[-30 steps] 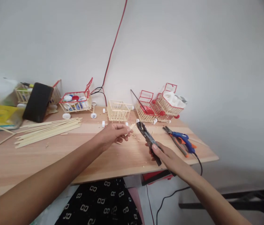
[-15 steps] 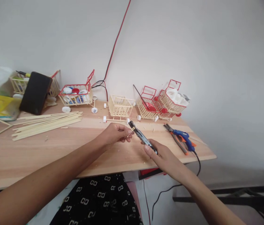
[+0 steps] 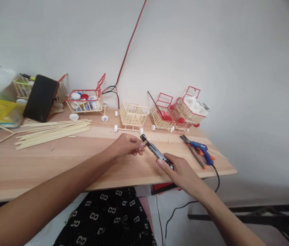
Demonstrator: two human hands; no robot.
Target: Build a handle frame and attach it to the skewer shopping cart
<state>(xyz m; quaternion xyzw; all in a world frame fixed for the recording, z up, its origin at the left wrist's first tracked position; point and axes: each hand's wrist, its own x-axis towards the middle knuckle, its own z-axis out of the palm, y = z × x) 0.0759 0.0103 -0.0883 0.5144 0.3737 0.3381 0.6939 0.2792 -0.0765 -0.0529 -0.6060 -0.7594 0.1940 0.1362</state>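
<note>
My left hand (image 3: 131, 145) is closed, thumb and fingertips pinching a short piece of pale wooden stick (image 3: 146, 142). The piece meets the head of a slim silver-and-black hand tool (image 3: 156, 152), which looks like a clipper. My right hand (image 3: 176, 167) wraps round the lower end of that tool, its thumb on top. Both hands are over the front half of the wooden table (image 3: 106, 167). Behind them stands a small unpainted stick cart (image 3: 133, 114) with white wheels. Most of the piece is hidden by my fingers and the tool.
Loose pale sticks (image 3: 54, 134) lie at left, near a black phone-like slab (image 3: 41, 98). Red-trimmed carts, one with bottle caps (image 3: 84, 97), line the wall. At right lie pliers (image 3: 195, 155) and a blue glue gun (image 3: 203, 150) with its cord hanging over the edge.
The view has shifted slightly. Less of the pale stick piece shows at the tool's head now. Both hands keep their holds and have barely moved.
</note>
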